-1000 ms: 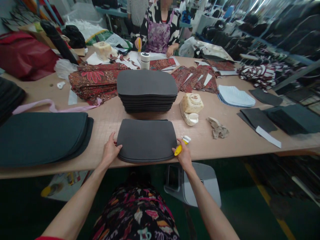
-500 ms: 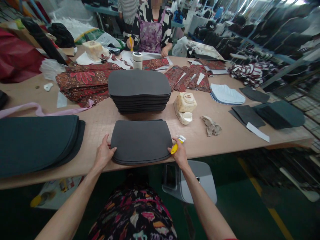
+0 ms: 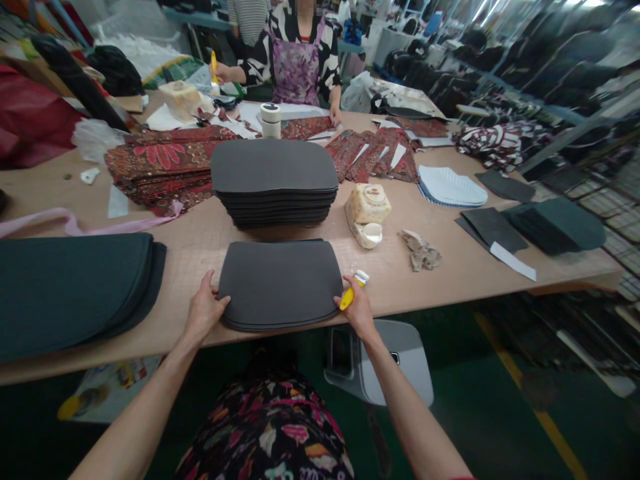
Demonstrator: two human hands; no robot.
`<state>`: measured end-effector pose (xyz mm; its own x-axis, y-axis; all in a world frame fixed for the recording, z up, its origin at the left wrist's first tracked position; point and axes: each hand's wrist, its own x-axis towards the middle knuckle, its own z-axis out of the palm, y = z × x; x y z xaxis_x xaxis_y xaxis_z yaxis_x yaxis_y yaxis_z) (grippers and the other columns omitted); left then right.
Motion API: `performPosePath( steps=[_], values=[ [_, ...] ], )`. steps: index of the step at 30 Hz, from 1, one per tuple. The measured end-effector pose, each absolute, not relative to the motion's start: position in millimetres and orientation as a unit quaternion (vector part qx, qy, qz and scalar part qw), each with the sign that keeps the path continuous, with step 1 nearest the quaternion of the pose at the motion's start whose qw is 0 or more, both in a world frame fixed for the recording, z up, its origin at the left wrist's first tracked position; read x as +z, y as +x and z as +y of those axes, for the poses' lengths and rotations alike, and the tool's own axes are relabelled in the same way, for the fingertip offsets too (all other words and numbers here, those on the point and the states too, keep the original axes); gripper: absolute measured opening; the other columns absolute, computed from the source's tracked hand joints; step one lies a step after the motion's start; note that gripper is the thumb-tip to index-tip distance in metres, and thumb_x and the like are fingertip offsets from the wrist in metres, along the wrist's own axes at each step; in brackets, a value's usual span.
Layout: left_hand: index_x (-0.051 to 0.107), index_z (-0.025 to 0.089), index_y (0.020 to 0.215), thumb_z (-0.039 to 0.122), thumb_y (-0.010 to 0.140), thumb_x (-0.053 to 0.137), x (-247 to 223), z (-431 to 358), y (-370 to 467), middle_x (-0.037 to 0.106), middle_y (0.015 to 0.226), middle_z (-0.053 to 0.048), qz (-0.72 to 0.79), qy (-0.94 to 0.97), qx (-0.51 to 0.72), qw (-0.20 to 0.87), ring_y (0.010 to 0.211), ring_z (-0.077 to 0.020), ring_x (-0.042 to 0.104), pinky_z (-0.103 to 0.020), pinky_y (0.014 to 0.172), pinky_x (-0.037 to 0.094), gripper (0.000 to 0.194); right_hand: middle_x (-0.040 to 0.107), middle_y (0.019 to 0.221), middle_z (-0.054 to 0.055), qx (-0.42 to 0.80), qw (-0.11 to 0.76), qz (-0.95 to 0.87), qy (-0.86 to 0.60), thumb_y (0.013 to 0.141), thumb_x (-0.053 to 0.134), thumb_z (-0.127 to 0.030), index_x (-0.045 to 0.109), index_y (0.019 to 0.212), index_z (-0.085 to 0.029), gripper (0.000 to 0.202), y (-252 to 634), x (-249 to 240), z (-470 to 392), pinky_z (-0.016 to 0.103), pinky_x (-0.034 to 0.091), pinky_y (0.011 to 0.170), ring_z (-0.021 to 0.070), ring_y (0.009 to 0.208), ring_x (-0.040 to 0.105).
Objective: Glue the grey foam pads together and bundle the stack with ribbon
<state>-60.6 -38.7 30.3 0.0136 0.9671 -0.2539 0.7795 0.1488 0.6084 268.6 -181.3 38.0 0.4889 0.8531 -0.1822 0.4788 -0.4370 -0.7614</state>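
In front of me a low pile of dark grey panels (image 3: 281,283) with rounded corners lies along the table's near edge. My left hand (image 3: 204,309) pinches its left side, thumb on top and fingers around the edge. At the opposite side, my right hand (image 3: 360,311) touches the panels' edge with its thumb while gripping a yellow-handled brush (image 3: 347,299), its pale bristles pointing away from me. Directly behind stands a taller stack of similar dark grey panels (image 3: 274,168). A cut-open, stained whitish container (image 3: 369,204) sits to the right of that stack.
Dark green panels (image 3: 70,287) cover the left of the table (image 3: 390,287). A crumpled rag (image 3: 421,251), blue-white pieces (image 3: 453,185) and more dark sheets (image 3: 493,230) lie rightward. Red patterned fabric (image 3: 160,163) lies behind. Across the table, a co-worker (image 3: 299,67) holds another yellow brush.
My hands keep their hold at both sides of the panels, with little movement. The co-worker's brush hand has moved leftward and up. The view has shifted slightly.
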Motion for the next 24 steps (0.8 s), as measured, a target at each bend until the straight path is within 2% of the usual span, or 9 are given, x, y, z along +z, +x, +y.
performPosePath(
  steps=[8, 15, 21, 24],
  values=[
    [0.030, 0.015, 0.138, 0.025, 0.067, 0.064, 34, -38, -59, 0.055, 0.082, -0.001, 0.689, 0.636, 0.136, 0.319, 0.070, -0.0164, 0.057, -0.028, 0.072, 0.048, 0.079, 0.055, 0.076, 0.000, 0.270, 0.331, -0.428, -0.796, 0.070, 0.054, -0.030, 0.046, 0.125, -0.018, 0.057, 265, 38, -182, 0.027, 0.043, 0.064, 0.0139, 0.065, 0.052],
    [0.030, 0.014, 0.138, 0.022, 0.068, 0.063, 24, -39, -62, 0.054, 0.079, 0.000, 0.677, 0.648, 0.153, 0.313, 0.065, -0.0153, 0.055, -0.028, 0.067, 0.048, 0.078, 0.050, 0.074, 0.000, 0.255, 0.315, -0.440, -0.801, 0.072, 0.049, -0.034, 0.047, 0.125, -0.018, 0.055, 258, 39, -183, 0.028, 0.042, 0.064, 0.0145, 0.065, 0.049],
    [0.031, 0.015, 0.136, 0.018, 0.067, 0.064, 13, -44, -68, 0.054, 0.094, -0.003, 0.652, 0.674, 0.184, 0.294, 0.069, -0.0143, 0.055, -0.031, 0.071, 0.049, 0.076, 0.051, 0.075, 0.002, 0.243, 0.297, -0.444, -0.810, 0.071, 0.051, -0.041, 0.047, 0.125, -0.016, 0.060, 257, 35, -185, 0.034, 0.042, 0.067, 0.0180, 0.067, 0.049],
    [0.031, 0.015, 0.136, 0.018, 0.067, 0.065, 11, -45, -71, 0.054, 0.092, -0.002, 0.650, 0.678, 0.188, 0.289, 0.067, -0.0132, 0.053, -0.029, 0.069, 0.049, 0.077, 0.053, 0.078, 0.003, 0.243, 0.289, -0.454, -0.807, 0.072, 0.050, -0.042, 0.045, 0.125, -0.017, 0.060, 257, 33, -185, 0.034, 0.042, 0.067, 0.0179, 0.067, 0.050]
  ],
)
